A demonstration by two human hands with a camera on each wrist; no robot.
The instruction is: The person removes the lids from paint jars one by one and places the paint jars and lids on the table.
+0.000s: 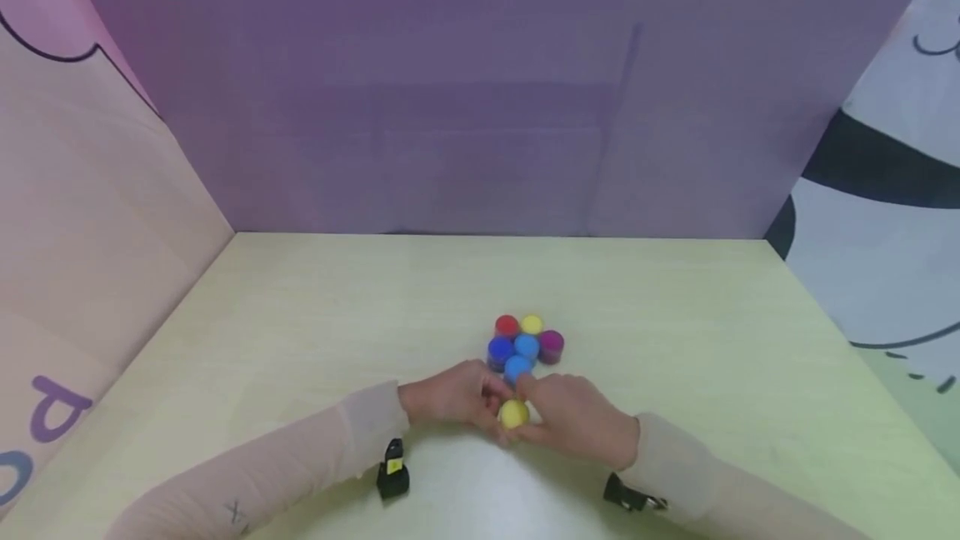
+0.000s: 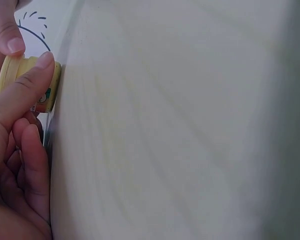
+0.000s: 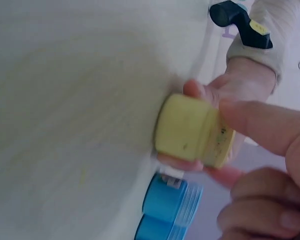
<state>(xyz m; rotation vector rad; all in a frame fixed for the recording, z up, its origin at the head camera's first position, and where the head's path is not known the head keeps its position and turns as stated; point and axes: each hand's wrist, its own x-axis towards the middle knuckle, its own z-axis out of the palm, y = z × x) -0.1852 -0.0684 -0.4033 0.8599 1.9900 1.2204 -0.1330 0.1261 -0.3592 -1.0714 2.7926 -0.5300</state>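
Observation:
Both of my hands are on a small yellow jar (image 1: pixel 514 414) with a yellow lid, near the front middle of the table. My left hand (image 1: pixel 459 397) grips the jar's body from the left, its thumb lying along the side in the left wrist view. From the right, my right hand (image 1: pixel 581 419) pinches the lid between thumb and fingers. The right wrist view shows the yellow jar (image 3: pixel 182 127) close up, base toward the table. Just beyond the hands stands a light blue jar (image 1: pixel 517 368), partly covered by the right fingers.
Behind it cluster a second light blue jar (image 1: pixel 527 346), a dark blue jar (image 1: pixel 500 351), a purple jar (image 1: pixel 551 345), a red jar (image 1: pixel 507 326) and another yellow jar (image 1: pixel 532 324). A purple panel (image 1: pixel 450 107) closes off the table's (image 1: pixel 337 290) far edge, with printed panels at both sides.

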